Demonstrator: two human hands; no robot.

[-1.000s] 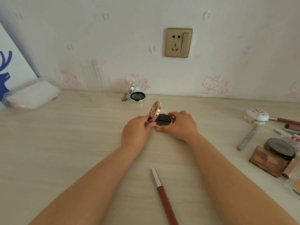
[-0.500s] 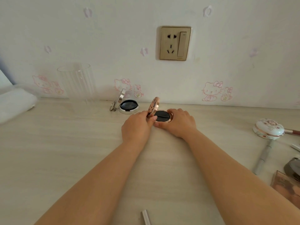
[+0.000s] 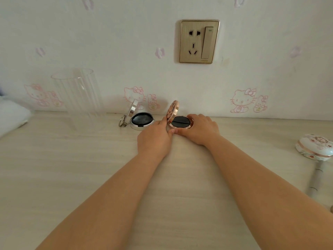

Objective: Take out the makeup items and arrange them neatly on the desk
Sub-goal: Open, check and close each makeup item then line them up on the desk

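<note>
Head view. A pale wood-grain desk is being shown against a white wall that is being decorated by pink cartoon-cat stickers and faint flower prints. A gold-coloured socket plate with a switch is being seen on the wall above the hands. At the back left of the desk, a clear ribbed plastic cup is being displayed upright, and a white soft bundle is being cut off by the left edge. A silver compact is being shown open near the wall, its lid raised and a ring hanging at its hinge side. Just to its right, a rose-gold compact is being held on the desk, its patterned lid standing nearly upright and its black inside facing up. At the right edge, a white floral case and a grey pencil are being seen lying on the desk, well apart from the hands.

The left hand is being kept loosely curled, its fingertips being pressed against the outside of the raised lid. The right hand is being curled round the right side of the rose-gold compact's base, with the thumb being laid along its near rim. The two thumbs are being brought almost together in front of the compact.
</note>
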